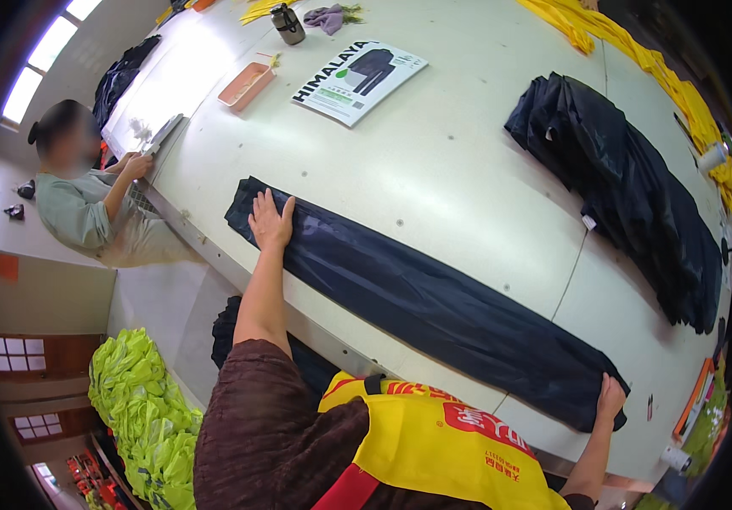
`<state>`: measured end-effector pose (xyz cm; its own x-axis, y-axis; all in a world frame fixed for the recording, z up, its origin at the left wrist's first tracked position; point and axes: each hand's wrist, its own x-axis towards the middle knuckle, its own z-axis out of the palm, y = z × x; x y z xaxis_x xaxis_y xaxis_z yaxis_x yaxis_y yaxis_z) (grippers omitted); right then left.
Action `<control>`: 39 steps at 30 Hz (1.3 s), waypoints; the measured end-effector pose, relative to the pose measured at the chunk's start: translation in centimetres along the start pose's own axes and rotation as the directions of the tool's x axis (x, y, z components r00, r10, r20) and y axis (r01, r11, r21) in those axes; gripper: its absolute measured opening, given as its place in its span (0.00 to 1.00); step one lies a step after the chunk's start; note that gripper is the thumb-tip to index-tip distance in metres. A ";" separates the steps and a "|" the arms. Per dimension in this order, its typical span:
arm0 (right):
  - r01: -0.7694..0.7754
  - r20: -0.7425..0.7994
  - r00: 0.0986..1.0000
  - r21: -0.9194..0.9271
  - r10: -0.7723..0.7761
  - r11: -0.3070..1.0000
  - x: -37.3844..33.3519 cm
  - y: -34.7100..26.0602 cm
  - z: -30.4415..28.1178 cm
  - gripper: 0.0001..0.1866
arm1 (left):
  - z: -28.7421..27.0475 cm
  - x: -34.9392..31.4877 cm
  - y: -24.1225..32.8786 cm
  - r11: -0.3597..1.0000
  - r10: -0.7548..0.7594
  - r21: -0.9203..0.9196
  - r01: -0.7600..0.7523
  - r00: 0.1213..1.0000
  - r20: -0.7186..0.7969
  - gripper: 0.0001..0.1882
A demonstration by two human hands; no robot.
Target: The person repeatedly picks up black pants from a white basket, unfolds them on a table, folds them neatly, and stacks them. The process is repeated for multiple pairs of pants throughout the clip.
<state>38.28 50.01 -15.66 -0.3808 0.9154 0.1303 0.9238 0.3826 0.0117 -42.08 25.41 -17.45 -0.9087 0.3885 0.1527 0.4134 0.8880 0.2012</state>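
Note:
A pair of dark navy trousers (417,285), folded into a long strip, lies flat on the white table, slanting from upper left to lower right. My left hand (271,223) rests palm down on the strip's left end, its fingers spread and holding nothing. At the opposite end, my right hand (610,396) is closed on the corner of the cloth; part of its fingers is hidden. Between my hands the fabric lies stretched out, with light creases along it.
Dark garments are piled (621,187) at the right of the table (434,170). Farther back are a printed bag (361,81), a pink tray (247,86), a dark bottle (288,24) and yellow fabric (638,59). A co-worker (77,200) handles something at the left edge. Lime-green garments (141,416) lie heaped at lower left.

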 end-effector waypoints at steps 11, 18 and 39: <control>-0.110 -0.199 0.978 -0.272 0.055 0.956 -0.3 -2.7 -3.1 0.16 | -0.4 2.7 -4.0 0.999 0.030 0.041 -0.030 1.000 -0.005 0.34; -0.302 0.049 0.925 -0.508 0.378 0.807 -1.5 -1.9 0.4 0.29 | -0.4 5.0 -4.9 0.979 -0.164 0.125 0.163 0.986 0.004 0.36; 0.597 -0.044 0.764 0.427 -0.644 0.679 0.2 -36.9 -4.3 0.36 | -1.0 1.5 -3.9 -0.423 -0.351 -0.736 0.529 0.653 0.671 0.20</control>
<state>4.32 35.49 -11.78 -0.8841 0.4470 0.1360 0.3827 0.8598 -0.3380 -45.04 22.31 -17.08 -0.7769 0.1067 -0.6205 -0.6133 -0.3512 0.7075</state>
